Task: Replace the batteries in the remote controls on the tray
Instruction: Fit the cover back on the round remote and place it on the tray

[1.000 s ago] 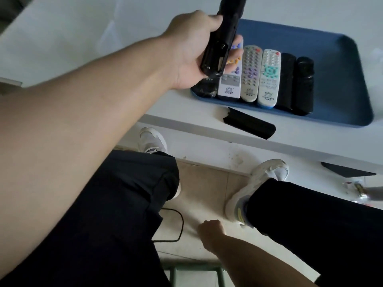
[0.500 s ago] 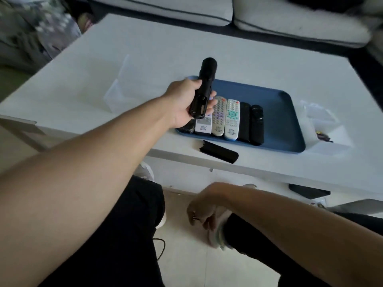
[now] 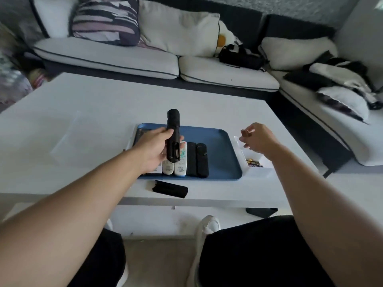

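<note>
— Fingers (image 3: 169,135) of the left hand (image 3: 153,149) are curled round the black remote (image 3: 173,137), holding it nearly upright over the nine o'clock end of the blue tray (image 3: 219,154), its back turned this way. See the open battery bay at the low end?

— Yes. Its cover (image 3: 170,189) lies on the white table (image 3: 93,104), at six o'clock from the tray. And the right hand (image 3: 256,138)?

— A second ago it was down at the floor between the shoes; half a second ago it was rising with something small pinched in it. Now it hovers at three o'clock from the tray, above the clear box of batteries (image 3: 253,162), thumb and fingertips drawn together. Whether they grip anything I cannot tell — too small, too blurred.

— So something dropped was likely fetched back?

— That is my guess. The left hand has hardly shifted, so the remote is waiting to be filled.

— And the others?

— Two white remotes (image 3: 180,162) and two black ones (image 3: 196,160) lie side by side at the tray's six o'clock edge, untouched for now. I judge the job barely begun.
</note>
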Motion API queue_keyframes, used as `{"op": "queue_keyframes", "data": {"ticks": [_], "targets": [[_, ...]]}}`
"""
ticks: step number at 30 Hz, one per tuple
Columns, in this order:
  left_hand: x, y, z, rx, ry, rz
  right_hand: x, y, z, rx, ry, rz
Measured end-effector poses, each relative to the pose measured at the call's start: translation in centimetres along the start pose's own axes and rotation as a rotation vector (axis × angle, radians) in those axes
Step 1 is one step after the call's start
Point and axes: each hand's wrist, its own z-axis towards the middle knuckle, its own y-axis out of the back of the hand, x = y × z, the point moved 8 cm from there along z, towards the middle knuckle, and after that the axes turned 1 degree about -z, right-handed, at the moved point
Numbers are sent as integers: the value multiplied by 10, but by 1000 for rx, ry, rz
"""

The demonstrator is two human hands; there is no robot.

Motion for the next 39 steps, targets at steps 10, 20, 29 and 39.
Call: {"op": "queue_keyframes", "data": {"ticks": [10, 20, 29, 39], "targets": [[12, -7, 18, 44, -1, 72, -79, -16, 17, 33, -149, -615], [15, -3, 27, 18, 4, 136, -68, -18, 26, 43, -156, -700], [-1, 29, 14, -139, 14, 38, 102, -74, -26, 24, 296, -387], [-20, 151, -7, -582, -159, -145, 231, -198, -78, 288, 730, -381]]}}
